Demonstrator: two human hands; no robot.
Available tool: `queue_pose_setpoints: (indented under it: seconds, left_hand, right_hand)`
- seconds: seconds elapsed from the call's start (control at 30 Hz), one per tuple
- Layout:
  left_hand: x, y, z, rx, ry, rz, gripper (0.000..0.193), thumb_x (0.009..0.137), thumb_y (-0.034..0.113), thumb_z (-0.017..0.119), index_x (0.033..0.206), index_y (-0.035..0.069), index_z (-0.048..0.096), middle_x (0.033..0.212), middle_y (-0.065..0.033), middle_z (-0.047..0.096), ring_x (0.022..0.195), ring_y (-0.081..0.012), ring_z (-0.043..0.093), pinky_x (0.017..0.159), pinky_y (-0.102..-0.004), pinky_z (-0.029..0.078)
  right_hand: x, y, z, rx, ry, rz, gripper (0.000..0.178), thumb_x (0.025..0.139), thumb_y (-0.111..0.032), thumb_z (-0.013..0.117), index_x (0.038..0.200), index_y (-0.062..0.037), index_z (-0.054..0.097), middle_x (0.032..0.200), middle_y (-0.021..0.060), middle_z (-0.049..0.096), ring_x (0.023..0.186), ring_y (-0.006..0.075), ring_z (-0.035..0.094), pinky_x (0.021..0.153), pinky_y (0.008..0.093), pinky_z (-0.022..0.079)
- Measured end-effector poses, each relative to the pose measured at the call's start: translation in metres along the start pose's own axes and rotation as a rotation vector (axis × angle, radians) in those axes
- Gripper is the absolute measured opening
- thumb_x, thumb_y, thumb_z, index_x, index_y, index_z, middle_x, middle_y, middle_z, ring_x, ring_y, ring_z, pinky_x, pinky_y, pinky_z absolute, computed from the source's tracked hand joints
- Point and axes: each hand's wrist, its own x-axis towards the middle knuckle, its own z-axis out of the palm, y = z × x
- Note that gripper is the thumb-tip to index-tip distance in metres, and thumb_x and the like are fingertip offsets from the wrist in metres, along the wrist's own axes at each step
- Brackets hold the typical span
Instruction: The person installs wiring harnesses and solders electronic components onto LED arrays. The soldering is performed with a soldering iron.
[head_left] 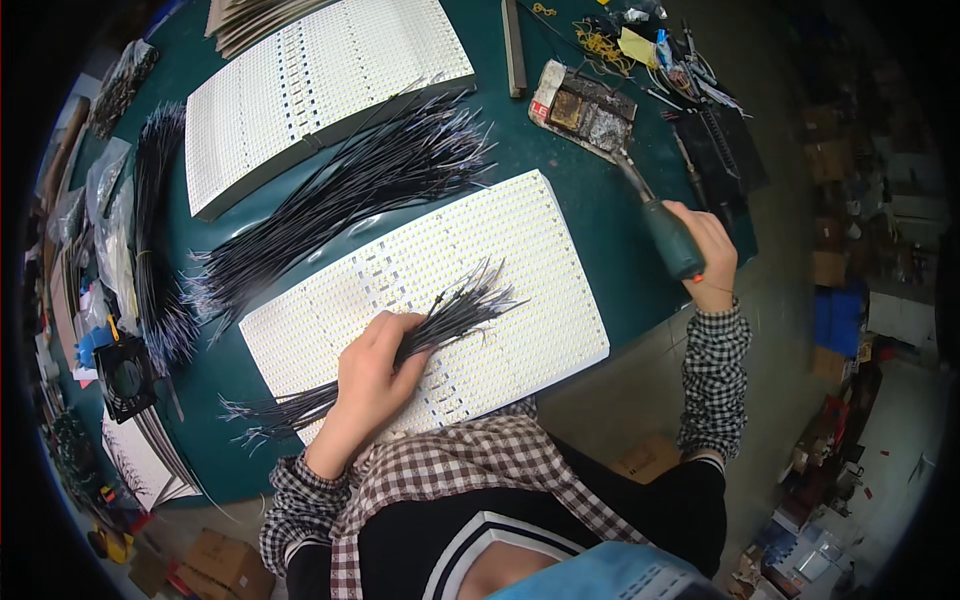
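Note:
My left hand is closed round a small bundle of black wires with stripped, fanned-out ends. It rests over a white LED panel sheet covered in rows of small yellowish dots, lying in front of me. In my right hand is a soldering iron with a dark green handle. The iron's metal shaft points to the far left, its tip end at the edge of a dirty solder tray with dark and silvery residue. Whether the tip touches the residue I cannot make out.
A larger bundle of black wires lies beyond the panel, beside a thick stack of LED panels. Another wire bundle lies at the left. Tools and scraps crowd the table's far right. A small black fan stands at left.

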Motion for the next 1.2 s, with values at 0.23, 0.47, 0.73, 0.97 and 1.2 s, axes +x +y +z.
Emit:
queue_pose_setpoints:
  seconds: [0.23, 0.47, 0.73, 0.97, 1.2]
  left_hand:
    - [0.002, -0.001, 0.000, -0.017, -0.009, -0.013, 0.031, 0.075, 0.011, 0.068, 0.104, 0.006, 0.057, 0.086, -0.0120, 0.058, 0.073, -0.0305, 0.059, 0.061, -0.0350, 0.048]
    - [0.000, 0.000, 0.000, 0.006, -0.013, -0.029, 0.031, 0.075, 0.011, 0.068, 0.103, 0.006, 0.057, 0.087, -0.0118, 0.058, 0.075, -0.0305, 0.060, 0.062, -0.0352, 0.048]
    - [0.000, -0.004, 0.003, -0.014, 0.012, 0.008, 0.031, 0.075, 0.011, 0.068, 0.103, 0.006, 0.057, 0.086, -0.0116, 0.057, 0.075, -0.0303, 0.060, 0.062, -0.0356, 0.048]
    - [0.001, -0.001, 0.000, -0.014, -0.010, -0.019, 0.031, 0.075, 0.012, 0.068, 0.104, 0.006, 0.057, 0.085, -0.0113, 0.057, 0.074, -0.0301, 0.059, 0.060, -0.0359, 0.047]
    - [0.000, 0.001, -0.005, -0.035, -0.034, 0.055, 0.030, 0.077, 0.008, 0.065, 0.106, 0.007, 0.058, 0.084, -0.0116, 0.056, 0.073, -0.0314, 0.059, 0.060, -0.0371, 0.047]
  right_hand:
    - [0.010, 0.015, 0.011, 0.035, 0.039, 0.062, 0.047, 0.069, 0.001, 0.066, 0.115, -0.0061, 0.060, 0.098, 0.0120, 0.063, 0.091, 0.0274, 0.059, 0.080, 0.0332, 0.047]
    - [-0.012, -0.001, 0.017, 0.500, 0.122, 0.414, 0.036, 0.080, -0.002, 0.067, 0.115, 0.0004, 0.059, 0.103, 0.0110, 0.066, 0.089, 0.0191, 0.064, 0.079, 0.0292, 0.051]
    - [0.012, 0.003, 0.022, 0.867, 0.260, 0.720, 0.030, 0.082, -0.006, 0.067, 0.109, 0.0048, 0.061, 0.095, 0.0131, 0.068, 0.086, 0.0203, 0.066, 0.068, 0.0277, 0.054]
    - [-0.020, -0.016, 0.006, 0.896, 0.312, 0.884, 0.024, 0.082, -0.009, 0.068, 0.101, 0.0034, 0.064, 0.088, 0.0114, 0.067, 0.079, 0.0190, 0.067, 0.062, 0.0273, 0.055]
    - [-0.037, -0.029, -0.011, 1.513, 0.261, 0.935, 0.042, 0.095, -0.026, 0.052, 0.126, 0.0019, 0.044, 0.085, 0.0068, 0.061, 0.082, 0.0183, 0.064, 0.060, 0.0249, 0.056]
